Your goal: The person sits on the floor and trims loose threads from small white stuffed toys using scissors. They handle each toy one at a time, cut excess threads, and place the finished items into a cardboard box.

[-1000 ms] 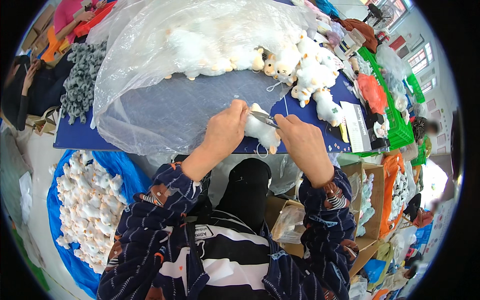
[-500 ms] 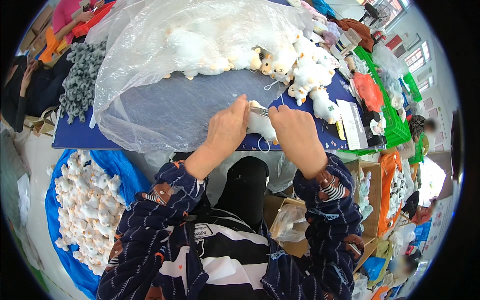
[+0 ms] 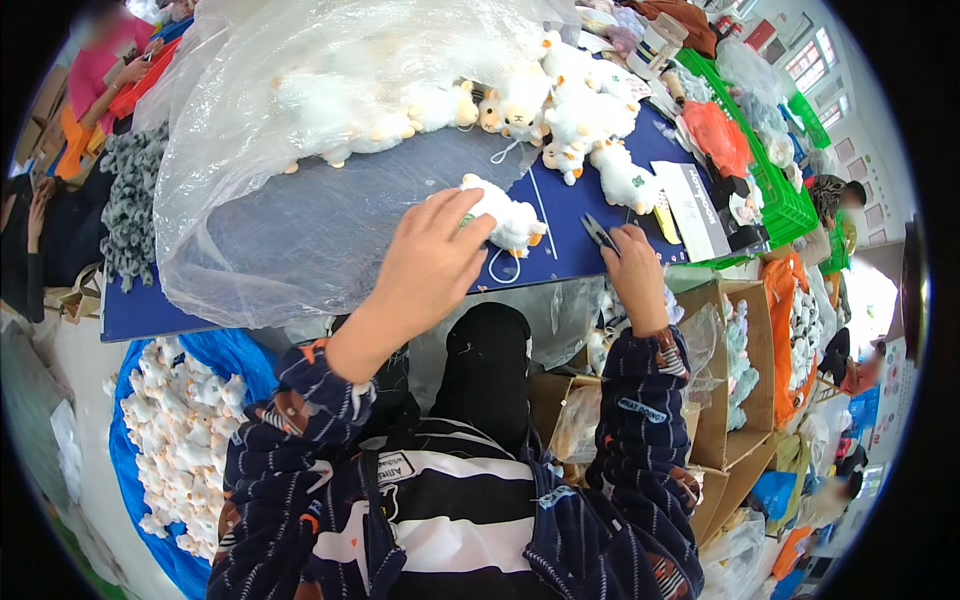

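Note:
A small white plush animal [image 3: 518,222] with orange feet lies on the blue tabletop, a white string loop [image 3: 504,268] hanging from its near side. My left hand [image 3: 435,250] is open, its fingers stretched out over the left end of the toy. My right hand [image 3: 635,270] is closed around a pair of thread snips [image 3: 598,232], blades pointing away to the left, just above the table. Behind the toy, several similar white plush animals [image 3: 590,110] are heaped, some of them under a clear plastic sheet [image 3: 240,210].
Right of the pile lie a white card [image 3: 690,210] and a yellow-handled tool [image 3: 665,222], beside green crates [image 3: 790,215]. A blue bag [image 3: 125,440] full of white plush pieces stands at lower left. Grey curly plush [image 3: 140,200] sits at far left, near another person in pink [image 3: 105,65].
My hands have moved apart. The right has drawn back to the right with the snips, while the left has let the plush animal down onto the table. The whole view has shifted slightly.

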`<state>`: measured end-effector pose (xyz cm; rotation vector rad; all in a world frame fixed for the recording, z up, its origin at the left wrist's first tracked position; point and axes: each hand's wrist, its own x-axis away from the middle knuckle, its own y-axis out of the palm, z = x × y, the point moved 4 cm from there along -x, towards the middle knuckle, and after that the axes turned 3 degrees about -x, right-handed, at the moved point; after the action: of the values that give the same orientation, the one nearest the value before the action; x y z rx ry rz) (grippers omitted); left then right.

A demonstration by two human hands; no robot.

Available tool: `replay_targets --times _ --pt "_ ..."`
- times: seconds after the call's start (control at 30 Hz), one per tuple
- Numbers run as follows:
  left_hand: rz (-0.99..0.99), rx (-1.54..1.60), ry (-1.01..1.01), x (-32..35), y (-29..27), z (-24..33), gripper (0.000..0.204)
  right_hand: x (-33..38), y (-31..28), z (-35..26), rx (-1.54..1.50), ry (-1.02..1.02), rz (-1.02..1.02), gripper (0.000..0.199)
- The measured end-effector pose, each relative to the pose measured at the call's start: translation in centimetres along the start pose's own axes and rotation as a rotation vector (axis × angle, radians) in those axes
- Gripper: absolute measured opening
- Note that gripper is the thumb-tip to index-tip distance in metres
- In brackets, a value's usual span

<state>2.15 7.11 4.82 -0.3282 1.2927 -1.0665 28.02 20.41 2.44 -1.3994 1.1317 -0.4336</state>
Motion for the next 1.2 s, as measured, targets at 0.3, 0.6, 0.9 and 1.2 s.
replay_targets --times 0.3,0.6,0.9,1.2 --pt "-0.083 0.119 -0.129 -2.5 2.7 -3.3 0.049 -1.4 2.7 -8.1 -1.044 0.104 -0.096 0.042" --pt "-0.056 0.160 -0.052 -0.3 -0.6 -5.1 0.056 -1.6 4.1 -13.8 -1.351 0.158 -0.083 0.039" --pt "0.021 0.637 -0.354 2.5 -0.3 -4.4 0.064 -0.4 1.7 -16.1 -1.223 0.165 -0.012 0.026" --pt "0.026 0.647 -0.377 3.9 -1.9 -4.2 0.063 0.1 1.7 -17.2 -1.316 0.138 -0.131 0.017"
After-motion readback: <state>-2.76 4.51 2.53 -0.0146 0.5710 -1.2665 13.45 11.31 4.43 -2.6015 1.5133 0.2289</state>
